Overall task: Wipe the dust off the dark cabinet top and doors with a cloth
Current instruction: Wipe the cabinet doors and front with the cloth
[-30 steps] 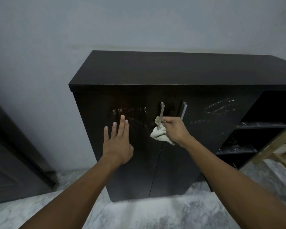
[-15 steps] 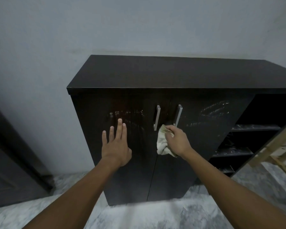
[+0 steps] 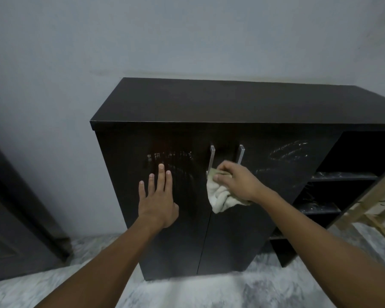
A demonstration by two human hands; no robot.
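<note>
The right hand (image 3: 236, 183) now sits between the two metal handles, at the lower end of the left handle (image 3: 211, 160). A second ago it was at that handle's middle, then moved towards the right handle (image 3: 241, 154). The strokes are working around the handles at the centre seam, so door wiping is judged under way. The right hand's fingers are curled around the bunched cream cloth (image 3: 220, 195), pinching its upper part against the door. The rest of the cloth hangs below the hand, across the seam.

The left hand (image 3: 157, 201) has held its place: fingers spread, palm flat on the left door (image 3: 165, 241), bracing it shut.

Pale smears remain on the right door (image 3: 287, 152) near its top right corner. The cabinet top (image 3: 231, 101) carries nothing.

Open shelves (image 3: 342, 176) at the cabinet's right edge hold dim items, too dark to identify.
</note>
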